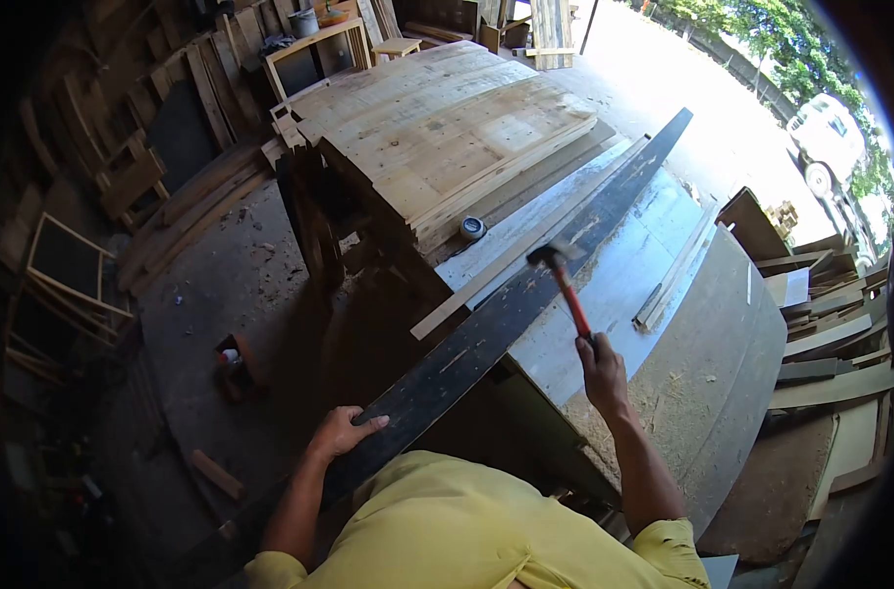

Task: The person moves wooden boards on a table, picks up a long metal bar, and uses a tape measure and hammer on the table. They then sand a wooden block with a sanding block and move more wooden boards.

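Note:
A long dark board (452,361) runs diagonally from near my body to the far right, lying across the workbench. My left hand (343,432) grips its near edge, thumb on top and the other fingers hidden behind it. In my right hand (602,371) is a claw hammer (568,293) with a red and black handle. The hammer's dark head, slightly blurred, overlaps the dark board near its middle. Beside that board lies a narrow light wood strip (486,283). A small round tin (473,228) stands just beyond the strip.
A broad plank tabletop (447,123) fills the far side. Sawdust (668,402) covers part of the bench at right, near short wood strips (668,294). Scrap boards (830,378) are piled at the right edge. On the floor at left sits a small box (233,365); frames lean farther left.

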The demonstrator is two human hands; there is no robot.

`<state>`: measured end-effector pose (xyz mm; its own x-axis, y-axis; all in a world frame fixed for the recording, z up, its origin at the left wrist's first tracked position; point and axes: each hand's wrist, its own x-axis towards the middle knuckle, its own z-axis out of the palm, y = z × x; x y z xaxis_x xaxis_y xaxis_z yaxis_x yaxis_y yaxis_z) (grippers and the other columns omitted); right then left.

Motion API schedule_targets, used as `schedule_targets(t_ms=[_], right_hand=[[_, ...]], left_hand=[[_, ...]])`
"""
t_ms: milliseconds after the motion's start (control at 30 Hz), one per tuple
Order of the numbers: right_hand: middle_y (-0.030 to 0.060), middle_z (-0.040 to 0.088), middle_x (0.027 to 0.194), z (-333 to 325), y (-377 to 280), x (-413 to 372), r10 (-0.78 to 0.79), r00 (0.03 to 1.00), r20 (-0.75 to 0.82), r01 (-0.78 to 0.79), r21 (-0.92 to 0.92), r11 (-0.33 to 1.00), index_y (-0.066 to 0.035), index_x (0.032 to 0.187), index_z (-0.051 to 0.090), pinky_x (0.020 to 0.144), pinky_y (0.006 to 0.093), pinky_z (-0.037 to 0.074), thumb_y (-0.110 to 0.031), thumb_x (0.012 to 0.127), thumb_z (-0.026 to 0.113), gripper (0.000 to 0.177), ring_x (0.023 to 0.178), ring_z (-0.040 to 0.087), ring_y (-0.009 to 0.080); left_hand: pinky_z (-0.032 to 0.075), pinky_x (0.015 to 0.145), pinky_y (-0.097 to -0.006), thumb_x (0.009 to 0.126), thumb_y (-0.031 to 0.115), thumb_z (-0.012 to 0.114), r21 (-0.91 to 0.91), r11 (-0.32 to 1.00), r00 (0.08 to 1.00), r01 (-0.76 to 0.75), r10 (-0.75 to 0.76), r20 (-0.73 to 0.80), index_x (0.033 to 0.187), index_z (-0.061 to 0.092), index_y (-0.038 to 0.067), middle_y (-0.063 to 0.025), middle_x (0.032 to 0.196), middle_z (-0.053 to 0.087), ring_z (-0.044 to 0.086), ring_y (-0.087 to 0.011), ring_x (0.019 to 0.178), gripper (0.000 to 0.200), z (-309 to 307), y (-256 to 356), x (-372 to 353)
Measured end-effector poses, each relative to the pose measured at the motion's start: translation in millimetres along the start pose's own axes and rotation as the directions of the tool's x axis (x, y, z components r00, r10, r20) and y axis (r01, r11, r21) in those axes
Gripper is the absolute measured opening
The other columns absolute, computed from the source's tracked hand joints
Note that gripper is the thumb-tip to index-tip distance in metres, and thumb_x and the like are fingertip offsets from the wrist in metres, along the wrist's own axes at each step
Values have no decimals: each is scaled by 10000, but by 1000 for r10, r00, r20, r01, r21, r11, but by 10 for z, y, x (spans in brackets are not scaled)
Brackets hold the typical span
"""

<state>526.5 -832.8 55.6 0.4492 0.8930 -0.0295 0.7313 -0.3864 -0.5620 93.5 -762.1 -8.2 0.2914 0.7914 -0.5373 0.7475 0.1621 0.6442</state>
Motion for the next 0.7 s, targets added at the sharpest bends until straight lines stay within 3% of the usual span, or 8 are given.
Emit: schedule_targets(t_ms=[100, 133, 200, 300, 467, 533, 633, 700], right_hand=[[100, 472, 596, -73, -266, 69, -65, 936, -347, 198, 362, 911, -30, 922, 483, 508, 357, 370, -263, 1009, 504, 250, 530, 451, 157], [96, 454, 588, -48, -264, 106, -74, 916, -394, 246, 407, 879, -30, 923, 475, 496, 363, 364, -276, 1010, 501, 262, 511, 445, 158], [151, 525, 617, 73, -166, 134, -97, 913, -396, 246, 345, 906, -25, 944, 493, 503, 413, 394, -289, 1004, 506, 271, 501, 523, 265], [266, 624, 747, 210, 203, 286, -57, 997, 60, 66, -165, 984, -26, 956, 525, 604, 529, 439, -338, 981, 537, 313, 718, 604, 486], [227, 598, 680, -35, -143, 313, -11, 992, -122, 26, 120, 992, -21, 931, 506, 567, 482, 426, -341, 992, 531, 327, 646, 606, 431], [212, 583, 666, -88, -279, 268, -89, 955, -285, 163, 251, 954, -24, 927, 496, 543, 452, 423, -295, 997, 529, 282, 625, 606, 405], [205, 574, 666, 156, -78, 237, -109, 939, -327, 194, 240, 951, -24, 929, 487, 532, 429, 423, -252, 999, 525, 241, 614, 607, 388], [237, 593, 697, 390, 314, 281, -135, 986, -100, 140, 53, 989, -19, 926, 485, 563, 491, 430, -330, 1000, 505, 321, 646, 600, 439]], left_hand=[[507, 680, -340, 760, 607, 738, -22, 999, 1000, 24, -24, 11, 876, 714, -15, -124, 755, 696, 654, -176, 684, 634, 11, 10, -1], [507, 677, -339, 757, 609, 741, -21, 999, 999, 36, -35, 11, 872, 713, -15, -122, 750, 694, 653, -177, 679, 636, -5, 20, -1], [507, 675, -338, 755, 608, 744, -3, 1000, 1000, 14, -14, -11, 867, 713, -14, -120, 748, 695, 652, -175, 679, 633, -39, 41, -13], [505, 671, -337, 752, 603, 750, -27, 999, 1000, 19, -19, -3, 859, 714, -9, -114, 747, 695, 649, -167, 677, 622, -3, 14, -17], [504, 670, -338, 761, 585, 753, 49, 999, 999, -19, 21, -37, 857, 718, -1, -101, 747, 694, 643, -151, 674, 595, 55, -108, -4], [514, 715, -376, 738, 647, 727, -70, 998, 1000, -7, 7, 6, 865, 717, -7, -159, 765, 695, 681, -233, 722, 666, 44, -96, 6], [512, 710, -372, 745, 636, 730, -20, 1000, 1000, 16, -16, -1, 868, 719, -2, -151, 768, 697, 677, -222, 715, 649, 17, -81, 3], [511, 705, -369, 751, 630, 728, -10, 1000, 1000, 19, -19, -7, 873, 718, -1, -148, 769, 698, 675, -217, 713, 643, -36, -31, -28]])
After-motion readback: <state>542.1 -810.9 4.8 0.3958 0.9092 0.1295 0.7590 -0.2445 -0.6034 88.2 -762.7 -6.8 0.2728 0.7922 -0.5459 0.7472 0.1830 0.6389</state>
